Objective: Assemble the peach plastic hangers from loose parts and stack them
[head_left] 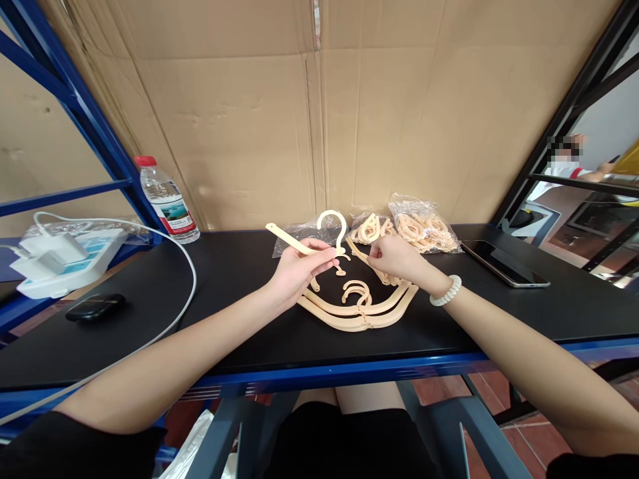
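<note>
Between thumb and fingers of my left hand [303, 267] is a cream hanger piece with a hook [341, 225]; its straight arm points up and left. My right hand [394, 258] is closed on a cream hanger arm [358, 253], just right of the hook. Below both hands, two cream folding hangers [359, 321] lie nested on the black table, their hooks curling upward. Behind my right hand are clear plastic bags [422, 226] of cream parts. A clear plastic wrapper [319, 229] lies behind my left hand.
A water bottle [168, 203] stands at the back left. A power strip [74, 266] with white plugs, a cable [194, 279] and a black oval object [96, 307] are farther left. A phone [504, 264] lies at right. Cardboard [239, 120] backs the table [239, 332]. Beyond the right frame is a person [564, 166].
</note>
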`<state>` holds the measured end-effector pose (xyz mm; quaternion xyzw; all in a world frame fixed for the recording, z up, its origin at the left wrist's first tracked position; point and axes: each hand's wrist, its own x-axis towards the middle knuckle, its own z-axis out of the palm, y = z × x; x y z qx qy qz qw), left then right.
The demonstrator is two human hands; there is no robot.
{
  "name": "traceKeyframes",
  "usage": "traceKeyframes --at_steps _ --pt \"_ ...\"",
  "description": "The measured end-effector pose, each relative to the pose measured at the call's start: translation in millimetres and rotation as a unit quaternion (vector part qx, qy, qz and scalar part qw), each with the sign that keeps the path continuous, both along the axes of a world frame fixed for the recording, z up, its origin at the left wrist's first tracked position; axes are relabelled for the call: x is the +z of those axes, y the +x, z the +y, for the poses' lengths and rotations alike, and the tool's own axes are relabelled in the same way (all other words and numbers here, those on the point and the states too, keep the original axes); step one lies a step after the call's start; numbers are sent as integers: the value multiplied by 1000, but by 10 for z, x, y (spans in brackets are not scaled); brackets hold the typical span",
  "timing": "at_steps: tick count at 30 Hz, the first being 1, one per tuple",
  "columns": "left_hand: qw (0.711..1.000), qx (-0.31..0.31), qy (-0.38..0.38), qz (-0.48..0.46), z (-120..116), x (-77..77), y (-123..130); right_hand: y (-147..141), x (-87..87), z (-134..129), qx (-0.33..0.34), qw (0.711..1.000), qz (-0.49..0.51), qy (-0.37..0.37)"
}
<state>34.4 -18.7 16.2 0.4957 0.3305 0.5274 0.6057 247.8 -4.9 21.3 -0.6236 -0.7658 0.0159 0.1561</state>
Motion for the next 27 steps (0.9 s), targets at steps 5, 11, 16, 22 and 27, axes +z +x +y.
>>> traceKeyframes --at_steps 5,11,16,22,27 --pt "1000 2 -4 -11 20 17 -4 31 106 -43 78 961 256 -75" --pt "999 5 -32 -33 45 31 -11 6 116 -71 131 880 429 -156" --pt "999 -5 -29 -40 56 11 -16 39 110 -59 138 895 408 -114" --pt "999 -14 -7 -36 51 -20 -21 83 169 -73 182 904 374 -100" --pt "999 -26 20 -13 49 -41 -28 116 163 -54 142 869 471 -64"
